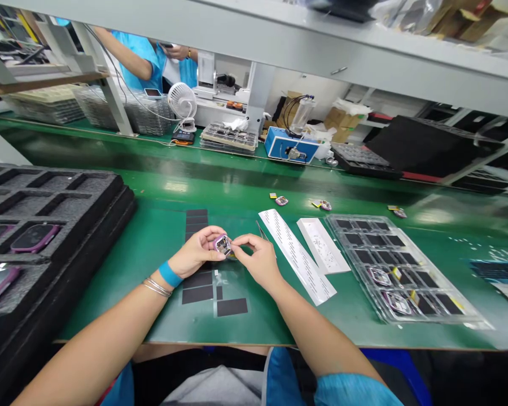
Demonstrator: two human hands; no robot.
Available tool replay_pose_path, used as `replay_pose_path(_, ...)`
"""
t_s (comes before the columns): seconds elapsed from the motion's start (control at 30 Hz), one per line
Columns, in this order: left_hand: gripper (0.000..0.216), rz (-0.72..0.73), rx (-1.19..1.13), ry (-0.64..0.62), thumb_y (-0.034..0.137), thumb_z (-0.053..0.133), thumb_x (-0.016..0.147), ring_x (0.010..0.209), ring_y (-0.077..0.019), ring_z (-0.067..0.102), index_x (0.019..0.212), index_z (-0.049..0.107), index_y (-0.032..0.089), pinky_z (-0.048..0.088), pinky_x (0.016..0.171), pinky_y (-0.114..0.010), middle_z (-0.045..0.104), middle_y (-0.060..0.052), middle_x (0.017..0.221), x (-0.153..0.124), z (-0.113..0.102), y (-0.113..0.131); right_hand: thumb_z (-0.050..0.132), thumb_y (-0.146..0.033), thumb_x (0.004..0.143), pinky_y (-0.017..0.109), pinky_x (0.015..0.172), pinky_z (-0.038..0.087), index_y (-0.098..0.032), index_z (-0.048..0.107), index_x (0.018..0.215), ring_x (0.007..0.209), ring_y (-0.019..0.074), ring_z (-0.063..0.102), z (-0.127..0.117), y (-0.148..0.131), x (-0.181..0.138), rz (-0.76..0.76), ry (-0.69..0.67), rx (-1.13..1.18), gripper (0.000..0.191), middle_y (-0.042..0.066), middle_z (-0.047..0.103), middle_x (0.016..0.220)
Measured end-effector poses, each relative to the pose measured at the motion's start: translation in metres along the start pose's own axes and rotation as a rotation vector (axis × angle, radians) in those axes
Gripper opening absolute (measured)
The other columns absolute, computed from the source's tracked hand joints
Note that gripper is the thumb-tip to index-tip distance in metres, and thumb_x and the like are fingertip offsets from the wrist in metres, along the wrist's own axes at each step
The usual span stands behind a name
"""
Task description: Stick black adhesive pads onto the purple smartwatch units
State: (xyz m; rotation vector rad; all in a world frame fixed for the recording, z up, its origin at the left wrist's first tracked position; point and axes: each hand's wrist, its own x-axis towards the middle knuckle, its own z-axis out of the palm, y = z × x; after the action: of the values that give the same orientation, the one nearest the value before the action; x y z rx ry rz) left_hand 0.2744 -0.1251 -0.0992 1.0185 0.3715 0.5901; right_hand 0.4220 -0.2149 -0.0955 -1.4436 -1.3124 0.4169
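Note:
My left hand [201, 248] grips a purple-rimmed smartwatch case [222, 245] by its left side, its open inside with small parts facing me. My right hand [256, 256] pinches at the case's right edge; what lies between its fingertips is too small to make out. A yellowish piece shows just under the case. Below the hands, dark rectangular adhesive pieces [232, 307] lie on the bench on clear film. Tweezers [262, 231] rest behind my right hand, beside a long white strip sheet [296, 256] with rows of small dark marks.
Black foam trays [68, 186] holding purple watches stand at the left. A white box [323, 246] with tiny pieces and a clear compartment tray [389, 270] lie right. Watch parts [281, 201] sit on the green strip behind. A fan [182, 101] and a blue device [291, 145] stand beyond; a person works opposite.

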Motion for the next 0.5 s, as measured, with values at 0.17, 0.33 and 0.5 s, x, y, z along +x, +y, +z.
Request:
replay_pose_path(0.17,0.047,0.013,0.049,0.016,0.004,0.081,0.049,0.072,-0.0112,0.062,0.089,0.061,0.016,0.052,0.066,-0.021,0.066,-0.001,0.082,0.0008,-0.0014,-0.0023,0.062,-0.018,0.073,0.031,0.069,0.054,-0.021,0.065,0.07,0.071,0.0183,0.067,0.0014,-0.0011,-0.0019,-0.056,0.016,-0.087,0.006,0.001,0.07,0.075)
replay_pose_path(0.33,0.049,0.016,0.051,0.061,0.004,0.082,0.048,0.073,-0.0106,0.062,0.091,0.061,0.017,0.051,0.069,-0.021,0.065,0.0,0.084,0.0011,-0.0022,-0.0066,0.053,-0.015,0.08,0.035,0.079,0.053,-0.023,0.063,0.074,0.075,0.0179,0.065,0.0071,0.003,-0.0067,-0.284,0.012,-0.298,0.014,0.002,0.068,0.076)
replay_pose_path(0.5,0.047,-0.011,0.008,0.086,0.005,0.081,0.05,0.072,-0.0096,0.062,0.091,0.06,0.016,0.051,0.07,-0.02,0.066,0.0,0.083,0.0013,-0.0011,-0.0067,0.048,-0.013,0.086,0.043,0.097,0.043,-0.023,0.063,0.079,0.076,0.0175,0.062,0.0056,0.0038,-0.0061,-0.426,-0.048,-0.517,0.019,0.002,0.067,0.077)
